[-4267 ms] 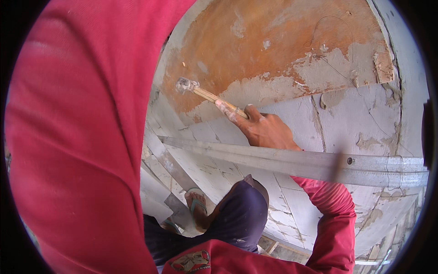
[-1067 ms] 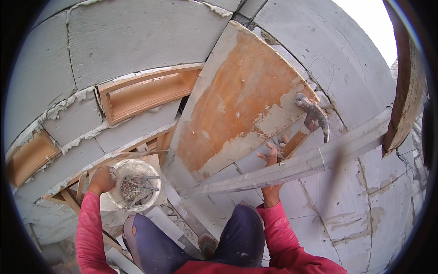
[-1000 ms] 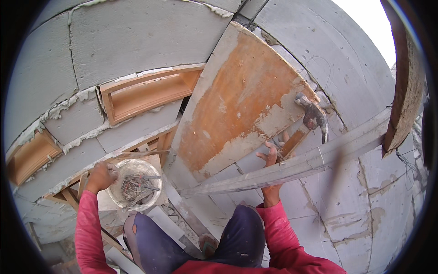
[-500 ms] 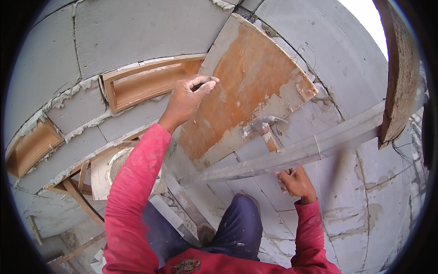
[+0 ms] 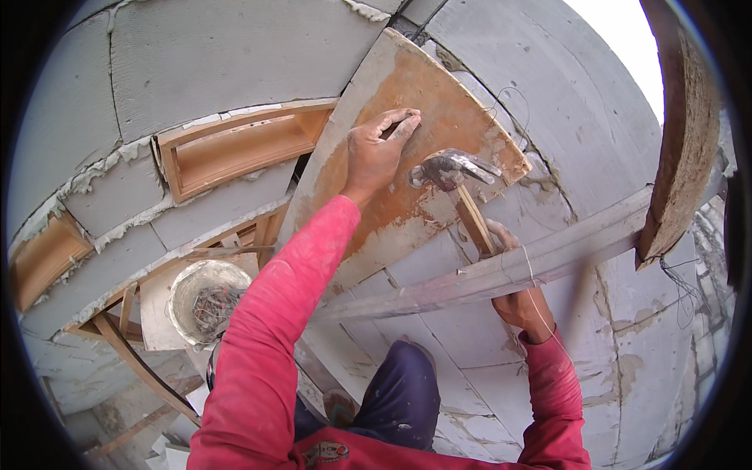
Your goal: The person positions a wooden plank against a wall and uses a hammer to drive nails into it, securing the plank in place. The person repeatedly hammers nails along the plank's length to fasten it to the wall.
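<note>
Left grip [image 5: 373, 160] over the board [image 5: 439, 86], hammer [image 5: 468, 213] in the right grip [image 5: 513, 304]

Reference point: the board, orange-stained with pale smears, against the grey block wall [image 5: 595, 94]. All directions as seen in the head view.

Left grip: about a second ago I had it at the rim of the bucket [image 5: 182, 298], below and left of the board. Half a second ago it was by the board's left edge; now it is in front of the board's middle. Thumb and forefinger are pinched together. Cannot tell whether anything small sits between them, or whether they touch the board.

Right grip: half a second ago it showed only under the metal bar [image 5: 439, 294], which crosses below the board. Now my fingers also show above the bar, closed round the hammer's handle. The hammer leans up and left, its head in front of the board's lower right part; contact not shown.

Also noted: metal bits [image 5: 213, 312] in the bucket; a wooden frame [image 5: 243, 149] just left of the board; rough timber [image 5: 677, 141] well to its right.

Reading: left grip and hammer are now gathered at the board, so I judge the work has shifted there from the bucket
</note>
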Demonstrator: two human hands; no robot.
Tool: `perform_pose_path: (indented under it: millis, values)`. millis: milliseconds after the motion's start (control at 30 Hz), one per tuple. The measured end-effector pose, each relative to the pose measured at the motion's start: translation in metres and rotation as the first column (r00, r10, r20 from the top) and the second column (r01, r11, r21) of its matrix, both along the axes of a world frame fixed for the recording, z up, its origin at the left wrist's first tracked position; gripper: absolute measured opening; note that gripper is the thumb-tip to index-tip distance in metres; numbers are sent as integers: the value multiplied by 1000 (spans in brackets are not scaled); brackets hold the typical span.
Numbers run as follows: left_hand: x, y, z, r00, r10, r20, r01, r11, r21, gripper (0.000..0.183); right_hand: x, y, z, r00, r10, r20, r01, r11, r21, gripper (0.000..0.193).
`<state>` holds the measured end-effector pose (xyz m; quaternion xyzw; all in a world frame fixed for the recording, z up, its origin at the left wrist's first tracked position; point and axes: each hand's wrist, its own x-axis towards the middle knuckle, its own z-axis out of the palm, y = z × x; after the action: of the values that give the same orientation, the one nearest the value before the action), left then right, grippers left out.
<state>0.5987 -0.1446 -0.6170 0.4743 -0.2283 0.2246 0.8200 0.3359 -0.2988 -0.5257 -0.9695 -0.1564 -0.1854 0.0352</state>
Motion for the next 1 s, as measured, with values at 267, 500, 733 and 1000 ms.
perform_pose_path:
  millis: [267, 500, 733, 1000]
  values:
    - [-3, -9, -2, 999, 35, 21, -33, 997, -69, 23, 44, 14, 31, 956, -88, 278, 178, 932, -317, 63]
    - [-5, -1, 2, 995, 74, 71, -75, 997, 12, 23, 60, 9, 46, 950, 107, 294, -10, 950, -313, 58]
    - [-3, 2, 4, 988, 99, 116, -104, 994, 37, 23, 60, 12, 54, 943, 103, 315, -11, 960, -281, 57]
    - [1, 8, 6, 983, 85, 161, -107, 985, 137, 23, 54, 18, 63, 970, 52, 239, 28, 947, -320, 54]
